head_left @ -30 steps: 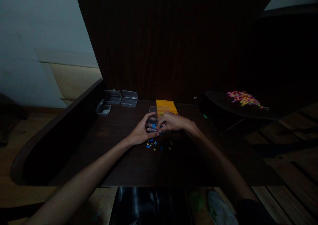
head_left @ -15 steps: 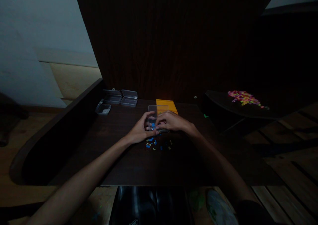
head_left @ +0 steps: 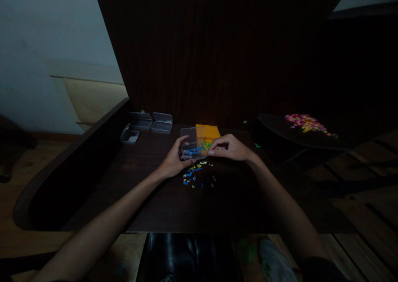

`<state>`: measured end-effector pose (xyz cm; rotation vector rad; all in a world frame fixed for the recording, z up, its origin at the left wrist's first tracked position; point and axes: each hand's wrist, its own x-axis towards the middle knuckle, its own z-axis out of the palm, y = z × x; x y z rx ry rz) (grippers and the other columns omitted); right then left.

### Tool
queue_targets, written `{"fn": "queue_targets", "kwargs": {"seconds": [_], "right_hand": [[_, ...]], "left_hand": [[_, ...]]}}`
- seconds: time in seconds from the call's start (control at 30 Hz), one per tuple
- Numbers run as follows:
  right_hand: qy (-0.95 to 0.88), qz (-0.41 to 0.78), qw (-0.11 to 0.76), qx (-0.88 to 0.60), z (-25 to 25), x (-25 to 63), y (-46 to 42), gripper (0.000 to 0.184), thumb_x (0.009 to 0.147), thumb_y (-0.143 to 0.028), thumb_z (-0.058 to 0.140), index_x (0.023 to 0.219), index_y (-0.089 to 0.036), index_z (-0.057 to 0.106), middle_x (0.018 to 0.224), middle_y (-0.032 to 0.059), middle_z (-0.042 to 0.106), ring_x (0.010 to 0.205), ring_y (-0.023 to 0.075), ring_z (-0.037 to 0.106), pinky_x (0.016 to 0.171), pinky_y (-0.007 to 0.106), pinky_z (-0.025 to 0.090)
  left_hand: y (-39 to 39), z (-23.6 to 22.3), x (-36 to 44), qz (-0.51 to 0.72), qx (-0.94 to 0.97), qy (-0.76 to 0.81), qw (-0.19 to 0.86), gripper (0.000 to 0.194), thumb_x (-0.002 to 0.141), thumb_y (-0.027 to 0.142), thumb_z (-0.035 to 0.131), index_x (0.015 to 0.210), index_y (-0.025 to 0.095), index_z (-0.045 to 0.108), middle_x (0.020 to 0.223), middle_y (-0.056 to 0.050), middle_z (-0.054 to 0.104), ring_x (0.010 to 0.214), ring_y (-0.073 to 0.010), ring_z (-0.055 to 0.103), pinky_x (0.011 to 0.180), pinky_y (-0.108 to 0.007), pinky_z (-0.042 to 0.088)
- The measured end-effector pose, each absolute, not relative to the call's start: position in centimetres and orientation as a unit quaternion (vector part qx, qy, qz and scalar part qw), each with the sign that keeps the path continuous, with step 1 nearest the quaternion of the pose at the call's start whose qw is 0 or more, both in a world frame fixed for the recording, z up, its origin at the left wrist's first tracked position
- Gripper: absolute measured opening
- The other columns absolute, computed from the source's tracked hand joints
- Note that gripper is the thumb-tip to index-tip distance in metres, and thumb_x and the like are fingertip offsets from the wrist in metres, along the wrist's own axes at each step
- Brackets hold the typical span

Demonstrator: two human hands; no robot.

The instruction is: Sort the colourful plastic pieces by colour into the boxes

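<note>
My left hand is wrapped round the left side of a clear plastic box whose lid stands up. Blue pieces lie in the box's left part, and green pieces show at its right. At the box's right edge is my right hand, thumb and forefinger pinched together; whatever they hold is too small to make out. Below the box, small yellow and blue pieces lie loose on the dark table. Behind the box rests an orange-yellow tray or sheet, partly hidden by it.
Open clear plastic boxes stand at the back left, with a smaller one in front. To the right, a pile of pink and yellow bits lies on a dark curved shelf. A raised side panel bounds the table's left.
My right hand has moved right, from over the box's inside to its right edge, uncovering blue and green pieces. The box in my left hand has shifted slightly left and up.
</note>
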<state>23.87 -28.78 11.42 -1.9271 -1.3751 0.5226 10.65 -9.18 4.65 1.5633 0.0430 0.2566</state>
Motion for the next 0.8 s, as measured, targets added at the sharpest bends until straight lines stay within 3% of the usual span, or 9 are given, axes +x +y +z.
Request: {"fn": "queue_targets", "kwargs": {"seconds": [0.2, 0.37, 0.53, 0.8], "right_hand": [[-0.547, 0.227, 0.279, -0.756, 8.0, 22.7, -29.4, 0.03, 0.081, -0.037, 0.062, 0.088, -0.011, 0.074, 0.053, -0.0038, 0.049, 0.05, 0.0075, 0.037, 0.047, 0.02, 0.027], [-0.552, 0.189, 0.267, -0.767, 5.4, 22.0, -28.8, 0.026, 0.086, -0.031, 0.056, 0.094, -0.014, 0.073, 0.065, -0.0001, 0.062, 0.055, 0.0098, 0.047, 0.054, 0.021, 0.036], [-0.577, 0.179, 0.261, -0.753, 4.4, 22.0, -28.5, 0.029, 0.086, -0.019, 0.052, 0.106, -0.018, 0.073, 0.095, 0.0054, 0.073, 0.076, 0.0147, 0.063, 0.072, 0.025, 0.046], [-0.577, 0.176, 0.238, -0.761, 4.6, 21.9, -28.7, 0.029, 0.082, -0.011, 0.052, 0.099, -0.017, 0.075, 0.092, 0.0059, 0.074, 0.076, 0.015, 0.065, 0.073, 0.025, 0.046]], "left_hand": [[-8.8, 4.5, 10.9, 0.147, 0.695, 0.044, 0.702, 0.084, 0.062, 0.018, 0.08, 0.133, 0.028, 0.036, 0.129, -0.01, 0.043, 0.092, -0.0158, 0.06, 0.088, -0.04, 0.053], [-9.1, 4.5, 10.8, 0.153, 0.689, 0.04, 0.707, 0.081, 0.063, 0.02, 0.08, 0.132, 0.029, 0.037, 0.129, -0.009, 0.044, 0.096, -0.0172, 0.061, 0.089, -0.04, 0.053], [-9.2, 4.5, 10.7, 0.153, 0.699, 0.053, 0.696, 0.08, 0.063, 0.022, 0.081, 0.131, 0.028, 0.039, 0.129, -0.01, 0.044, 0.095, -0.0166, 0.061, 0.088, -0.04, 0.054], [-9.0, 4.4, 10.7, 0.139, 0.693, 0.062, 0.704, 0.081, 0.062, 0.022, 0.082, 0.131, 0.029, 0.039, 0.13, -0.009, 0.043, 0.093, -0.017, 0.062, 0.09, -0.045, 0.054]]}}
